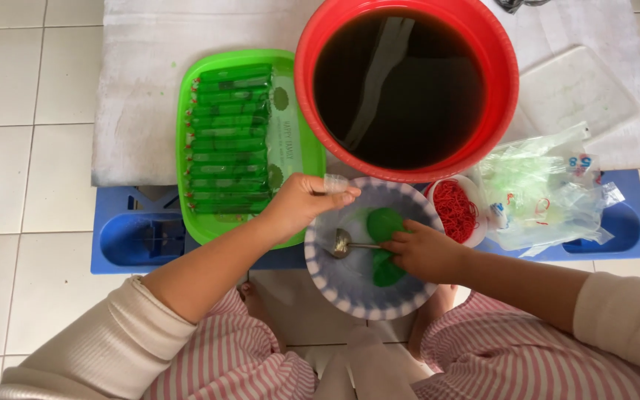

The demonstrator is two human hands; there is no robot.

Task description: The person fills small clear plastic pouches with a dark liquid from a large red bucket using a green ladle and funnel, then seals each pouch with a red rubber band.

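We see red basin (pixel 406 30) of dark liquid, upper centre; green-filled tubes in green tray (pixel 299 148). Left hand (pixel 301 201) pinches small clear bag (pixel 335 182); right hand (pixel 424 252) grips spoon (pixel 344 243) over striped bowl (pixel 335 285).

Glossy plastic tub (pixel 312 44) — shiny metal spoon (pixel 341 242).

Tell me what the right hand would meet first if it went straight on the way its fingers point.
The right hand points left across the striped bowl. It would probably meet the green blob at its fingertips, then the spoon; depth is unclear.
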